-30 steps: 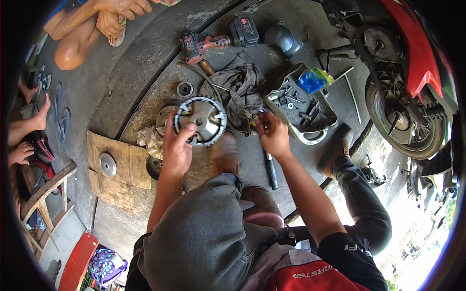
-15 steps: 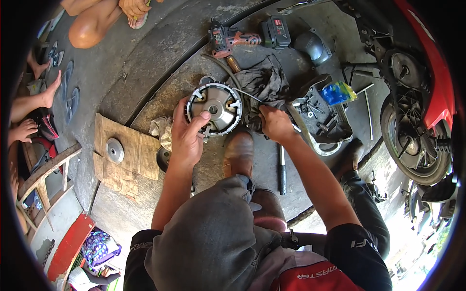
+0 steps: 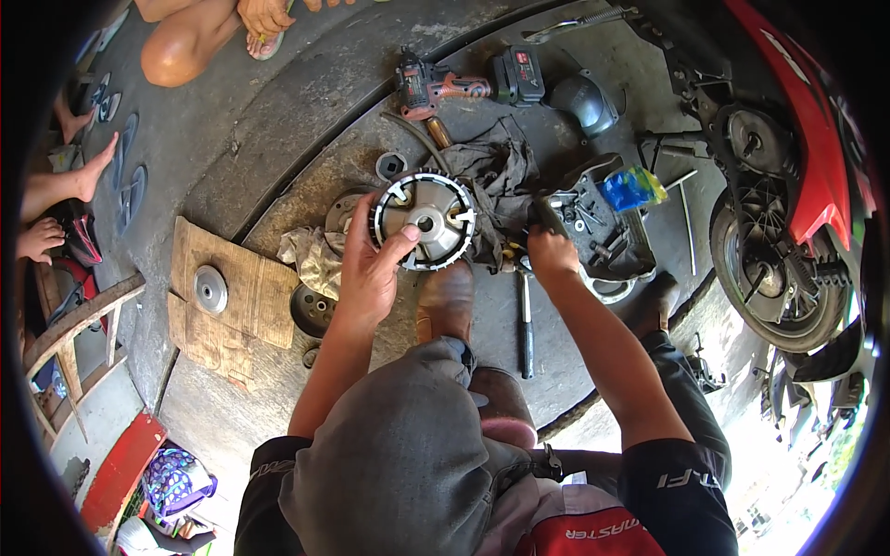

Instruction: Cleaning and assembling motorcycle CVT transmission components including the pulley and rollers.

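Observation:
My left hand (image 3: 369, 271) grips a round, finned metal pulley (image 3: 428, 221) from its lower left, with the thumb laid across its face. The pulley is tilted up off the concrete in front of my shoe (image 3: 445, 298). My right hand (image 3: 551, 252) is to the right of it, fingers curled at the edge of a dark rag (image 3: 496, 176), beside a black tray of small parts (image 3: 603, 243). I cannot make out what those fingers hold.
A long-handled wrench (image 3: 526, 324) lies by my right wrist. Behind are a red power driver (image 3: 436, 86), a battery pack (image 3: 517, 74) and a black elbow hose (image 3: 584, 102). A scooter's rear wheel (image 3: 774, 269) stands on the right. A metal disc (image 3: 211, 289) rests on cardboard (image 3: 243, 278) to the left. Other people's legs (image 3: 185, 46) are at the rim.
The view has swung, so everything sits lower in the picture. My left hand has kept hold of the pulley, and its thumb now lies across the face. My right hand stays beside the rag.

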A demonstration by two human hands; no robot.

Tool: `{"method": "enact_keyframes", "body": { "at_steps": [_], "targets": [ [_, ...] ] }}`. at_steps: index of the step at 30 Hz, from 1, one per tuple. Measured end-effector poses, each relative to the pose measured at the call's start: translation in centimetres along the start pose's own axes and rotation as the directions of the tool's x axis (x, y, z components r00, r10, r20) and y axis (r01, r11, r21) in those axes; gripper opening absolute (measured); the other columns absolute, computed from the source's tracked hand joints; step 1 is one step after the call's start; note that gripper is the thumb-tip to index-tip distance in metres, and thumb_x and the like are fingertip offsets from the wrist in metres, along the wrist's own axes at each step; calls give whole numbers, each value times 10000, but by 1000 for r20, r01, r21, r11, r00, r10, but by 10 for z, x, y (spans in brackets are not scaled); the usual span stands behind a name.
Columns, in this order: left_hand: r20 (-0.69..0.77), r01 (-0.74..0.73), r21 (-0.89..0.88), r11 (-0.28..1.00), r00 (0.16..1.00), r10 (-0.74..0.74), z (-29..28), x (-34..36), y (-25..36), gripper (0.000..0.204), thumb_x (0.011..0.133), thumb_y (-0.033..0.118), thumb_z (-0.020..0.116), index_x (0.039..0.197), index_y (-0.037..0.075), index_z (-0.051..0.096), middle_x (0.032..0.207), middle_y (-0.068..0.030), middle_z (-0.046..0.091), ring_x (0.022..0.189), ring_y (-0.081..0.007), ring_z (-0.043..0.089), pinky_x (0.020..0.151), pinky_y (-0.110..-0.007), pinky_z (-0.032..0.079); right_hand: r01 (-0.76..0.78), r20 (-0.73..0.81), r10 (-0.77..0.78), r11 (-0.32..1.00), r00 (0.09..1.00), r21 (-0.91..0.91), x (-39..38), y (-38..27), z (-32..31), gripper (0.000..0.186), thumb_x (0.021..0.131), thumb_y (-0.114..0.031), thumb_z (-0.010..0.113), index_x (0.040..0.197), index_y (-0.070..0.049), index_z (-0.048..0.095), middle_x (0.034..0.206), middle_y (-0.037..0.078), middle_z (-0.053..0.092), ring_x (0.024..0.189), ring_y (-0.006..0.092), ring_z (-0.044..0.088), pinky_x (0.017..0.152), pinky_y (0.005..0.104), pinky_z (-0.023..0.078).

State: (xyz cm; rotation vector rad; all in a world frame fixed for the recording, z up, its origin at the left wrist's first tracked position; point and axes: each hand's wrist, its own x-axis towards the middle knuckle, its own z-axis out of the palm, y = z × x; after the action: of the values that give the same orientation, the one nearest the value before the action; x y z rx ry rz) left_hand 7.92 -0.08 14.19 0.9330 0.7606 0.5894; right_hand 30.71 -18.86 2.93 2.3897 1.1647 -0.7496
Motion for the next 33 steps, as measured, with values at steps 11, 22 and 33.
{"method": "enact_keyframes", "body": {
  "at_steps": [11, 22, 33],
  "targets": [
    [-13, 11, 1, 1000, 1000, -11, 7, -1, 1, 476, 929, 92, 668, 1371, 13, 513, 1217, -97, 653, 1102, -163, 625, 948, -301, 498, 37, -59, -32, 997, 998, 74, -1, 14, 7, 281, 993, -162, 529, 1218, -24, 625, 1028, 203, 760, 920, 422, 765, 797, 515, 635],
    [-5, -32, 75, 997, 999, 32, 8, 1, -8, 464, 946, 90, 688, 1370, 5, 520, 1230, -101, 660, 1117, -160, 631, 968, -304, 491, 31, -120, -9, 983, 993, 180, -18, 0, -33, 344, 878, -232, 695, 1213, -155, 702, 1154, 189, 721, 1028, 395, 735, 883, 498, 596],
    [59, -94, 136, 986, 995, 86, 5, 3, -8, 455, 943, 28, 695, 1354, -3, 504, 1240, -109, 660, 1118, -159, 640, 989, -320, 516, 233, -151, -178, 796, 972, 558, -204, 32, -229, 260, 971, -103, 632, 1224, -72, 686, 669, 146, 679, 595, 317, 694, 589, 454, 533]
  ]
}}
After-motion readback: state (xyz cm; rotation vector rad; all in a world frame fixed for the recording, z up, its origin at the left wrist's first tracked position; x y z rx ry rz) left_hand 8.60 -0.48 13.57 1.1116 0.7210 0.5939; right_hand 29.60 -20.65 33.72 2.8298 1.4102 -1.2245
